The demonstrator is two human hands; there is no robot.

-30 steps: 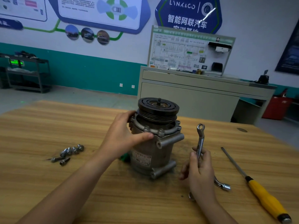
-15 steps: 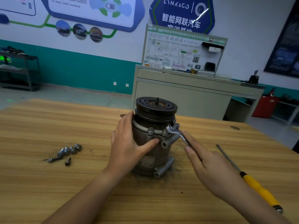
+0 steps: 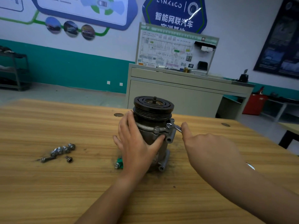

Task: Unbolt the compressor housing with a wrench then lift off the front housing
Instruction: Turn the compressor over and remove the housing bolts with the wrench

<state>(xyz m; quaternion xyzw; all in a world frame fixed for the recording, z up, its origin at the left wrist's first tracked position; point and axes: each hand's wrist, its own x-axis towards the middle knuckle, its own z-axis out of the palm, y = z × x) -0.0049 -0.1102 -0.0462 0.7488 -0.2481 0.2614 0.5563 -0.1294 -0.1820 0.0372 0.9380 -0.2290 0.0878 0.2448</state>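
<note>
Bracing the compressor (image 3: 153, 110), upright at centre frame on the tabletop (image 3: 64, 191). The left hand (image 3: 134, 143) is spread flat against its left flank, thumb across the front just under the flange (image 3: 146, 126). The right hand (image 3: 208, 146), right of centre, grips the wrench (image 3: 174, 127). Its thumb lies by the shank and the other fingers are hidden under the palm. The ring end sits at the flange's right side. Loose bolts (image 3: 62, 150) lie at middle left, well apart.

Judgement: unbolting is unfinished and the front housing is not yet lifted.

Risks:
- A ring only partly seated could slip and round the bolt head hidden under it.
- A hard pull could tip the tall body, since one hand alone steadies it.
</note>
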